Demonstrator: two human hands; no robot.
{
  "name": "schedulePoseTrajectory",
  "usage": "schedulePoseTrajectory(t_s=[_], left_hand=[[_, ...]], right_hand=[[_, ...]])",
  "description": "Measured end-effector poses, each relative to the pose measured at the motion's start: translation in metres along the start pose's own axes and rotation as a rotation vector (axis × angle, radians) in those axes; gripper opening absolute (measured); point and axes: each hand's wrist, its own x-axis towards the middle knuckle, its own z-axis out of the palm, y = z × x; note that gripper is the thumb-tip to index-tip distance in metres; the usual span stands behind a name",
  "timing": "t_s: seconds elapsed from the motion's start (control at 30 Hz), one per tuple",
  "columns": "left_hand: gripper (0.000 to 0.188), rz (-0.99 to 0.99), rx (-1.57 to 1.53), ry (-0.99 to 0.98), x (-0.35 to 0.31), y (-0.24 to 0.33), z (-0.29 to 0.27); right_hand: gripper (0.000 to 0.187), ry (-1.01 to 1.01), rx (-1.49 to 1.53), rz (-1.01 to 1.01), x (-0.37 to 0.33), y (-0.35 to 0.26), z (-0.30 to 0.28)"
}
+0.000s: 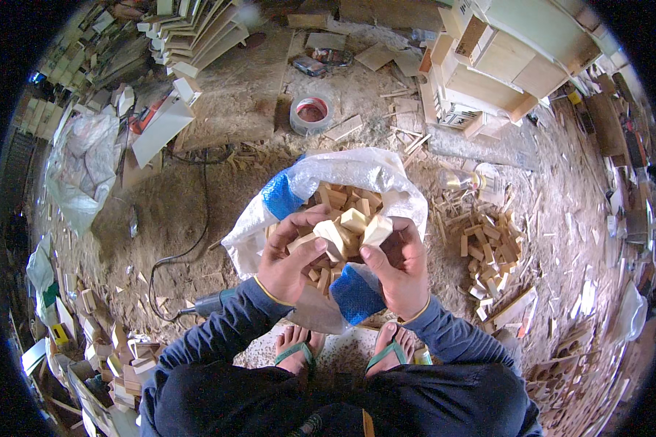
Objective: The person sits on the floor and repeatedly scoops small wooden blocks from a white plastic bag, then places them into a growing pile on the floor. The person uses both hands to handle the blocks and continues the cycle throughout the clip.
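Several pale wooden blocks are held up between my two hands, over an open white woven sack with blue patches. My left hand has its thumb and fingers closed round a light wood block. Opposite it, my right hand pinches another wood block between thumb and fingers. A further block sits between these two. Below, more small wood offcuts fill the sack, partly hidden by my hands. The sack's blue flap folds out beside my right wrist.
A pile of wood offcuts lies right of the sack. Beyond the sack sits a roll of tape. Left, a corded power tool rests near my forearm, its cable crossing the floor. Stacked wooden boxes stand far right; a plastic bag lies left.
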Motion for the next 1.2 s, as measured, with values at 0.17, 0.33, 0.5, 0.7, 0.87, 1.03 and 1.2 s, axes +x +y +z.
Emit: schedulePoseTrajectory(t_s=[0.17,0.33,0.5,0.7,0.87,1.03,1.2], left_hand=[[0.032,0.253,0.400,-0.089,-0.003,0.008,-0.002],[0.033,0.388,0.643,-0.196,-0.010,0.017,-0.002],[0.032,0.398,0.725,-0.196,-0.009,0.016,-0.004],[0.038,0.437,0.806,-0.200,-0.006,0.012,-0.008],[0.038,0.208,0.592,-0.150,-0.005,0.017,-0.005],[0.045,-0.195,-0.299,-0.008,-0.003,0.022,-0.004],[0.062,-0.300,-0.464,0.009,-0.002,0.021,-0.007]], right_hand=[[0.039,-0.062,0.005,0.095,-0.003,-0.003,0.000],[0.052,-0.184,-0.175,-0.009,0.004,-0.009,-0.001],[0.057,-0.374,-0.076,0.145,0.003,-0.016,-0.009],[0.054,-0.351,-0.212,0.086,0.005,-0.020,-0.009],[0.049,-0.209,0.285,0.524,0.005,-0.025,-0.008],[0.041,-0.048,0.510,0.614,0.007,-0.025,-0.012],[0.049,-0.084,0.477,0.644,0.008,-0.029,-0.013]])
